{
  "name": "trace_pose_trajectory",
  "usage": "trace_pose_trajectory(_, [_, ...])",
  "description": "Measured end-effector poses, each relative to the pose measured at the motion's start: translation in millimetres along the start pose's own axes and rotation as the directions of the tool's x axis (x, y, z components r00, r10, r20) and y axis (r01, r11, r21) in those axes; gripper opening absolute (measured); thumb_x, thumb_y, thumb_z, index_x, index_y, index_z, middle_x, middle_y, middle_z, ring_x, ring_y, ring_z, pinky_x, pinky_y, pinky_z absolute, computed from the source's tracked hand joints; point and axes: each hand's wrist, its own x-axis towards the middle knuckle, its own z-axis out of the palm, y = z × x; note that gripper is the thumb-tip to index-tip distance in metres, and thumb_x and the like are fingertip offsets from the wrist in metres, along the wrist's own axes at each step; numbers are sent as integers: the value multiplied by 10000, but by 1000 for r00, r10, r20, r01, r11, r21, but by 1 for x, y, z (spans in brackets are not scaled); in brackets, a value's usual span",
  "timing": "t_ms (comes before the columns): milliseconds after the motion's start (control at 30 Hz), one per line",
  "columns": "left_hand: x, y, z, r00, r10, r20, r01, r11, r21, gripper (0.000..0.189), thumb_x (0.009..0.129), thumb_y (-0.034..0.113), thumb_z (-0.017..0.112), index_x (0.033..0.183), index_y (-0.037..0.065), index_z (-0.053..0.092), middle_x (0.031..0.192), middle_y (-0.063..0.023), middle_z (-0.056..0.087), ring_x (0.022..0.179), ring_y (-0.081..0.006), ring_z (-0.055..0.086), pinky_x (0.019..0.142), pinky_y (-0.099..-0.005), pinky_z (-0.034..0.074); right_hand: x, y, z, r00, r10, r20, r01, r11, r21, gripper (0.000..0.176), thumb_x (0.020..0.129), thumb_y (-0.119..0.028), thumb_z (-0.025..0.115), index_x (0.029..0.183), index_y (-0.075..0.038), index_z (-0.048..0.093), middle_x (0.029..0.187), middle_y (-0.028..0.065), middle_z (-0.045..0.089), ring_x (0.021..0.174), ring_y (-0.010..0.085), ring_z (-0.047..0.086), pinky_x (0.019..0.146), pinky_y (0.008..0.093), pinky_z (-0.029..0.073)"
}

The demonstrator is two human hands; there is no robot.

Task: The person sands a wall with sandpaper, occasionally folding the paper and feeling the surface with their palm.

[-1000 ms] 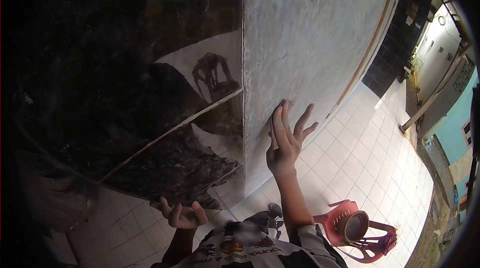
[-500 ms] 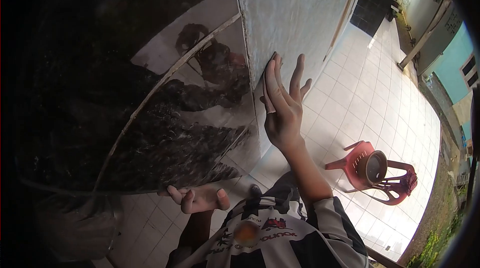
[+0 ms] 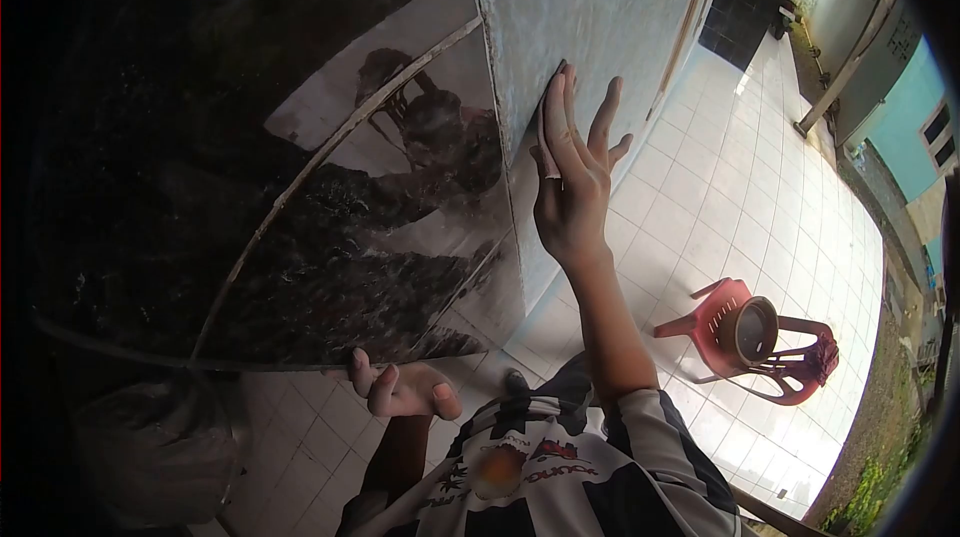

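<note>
Right hand [image 3: 572, 192] now higher on rough, pale grey wall [image 3: 590, 7].

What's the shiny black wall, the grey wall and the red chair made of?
Black wall: glossy tile, maybe polished stone; it mirrors a chair. Grey wall: matte plaster or cement, grainy. Red chair: likely moulded plastic, smooth with slotted back.

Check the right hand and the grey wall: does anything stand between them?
Only a small thin sheet, pinned flat against the grey wall by the right hand. Nothing else visible lies between them.
</note>
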Motion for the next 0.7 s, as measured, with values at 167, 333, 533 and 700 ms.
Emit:
trace_pose_trajectory(167, [-1, 2, 4, 1000, 10, 14, -9, 998, -64, 517, 837, 313, 429, 1185, -71, 425, 1335, -362, 412, 1353, -494, 363, 1154, -631, 165, -31, 0, 9, 998, 13, 55, -17, 996, 82, 649, 930, -10, 543, 1535, -155, 360, 1571, 31, 387, 1507, 433, 87, 1013, 830, 8])
trace_pose_trajectory(333, [1, 7, 4, 997, -80, -23, 77, 992, -99, 477, 828, 304, 502, 1194, -2, 500, 1323, -262, 465, 1321, -359, 405, 1097, -507, 373, -11, 7, 2, 998, 0, 67, 0, 1000, 3, 677, 916, -34, 572, 1541, -164, 347, 1602, 23, 328, 1503, 451, 79, 1005, 835, 0])
trace_pose_trajectory(533, [5, 6, 8, 1000, -15, 0, 15, 999, -42, 445, 848, 300, 434, 1151, -21, 491, 1275, -330, 514, 1352, -417, 398, 1159, -630, 149, -31, 10, 1, 985, 34, 171, -27, 999, -45, 676, 920, -67, 582, 1543, -171, 340, 1605, 4, 324, 1502, 460, 71, 1007, 833, -4])
trace_pose_trajectory(700, [-8, 5, 0, 998, -48, 50, 50, 998, -34, 422, 853, 285, 440, 1139, -22, 491, 1267, -328, 509, 1348, -431, 402, 1168, -645, 131, -8, 13, -7, 987, 35, 158, -17, 993, -114, 702, 902, -53, 583, 1547, -166, 330, 1605, -1, 325, 1502, 463, 53, 993, 844, -10])
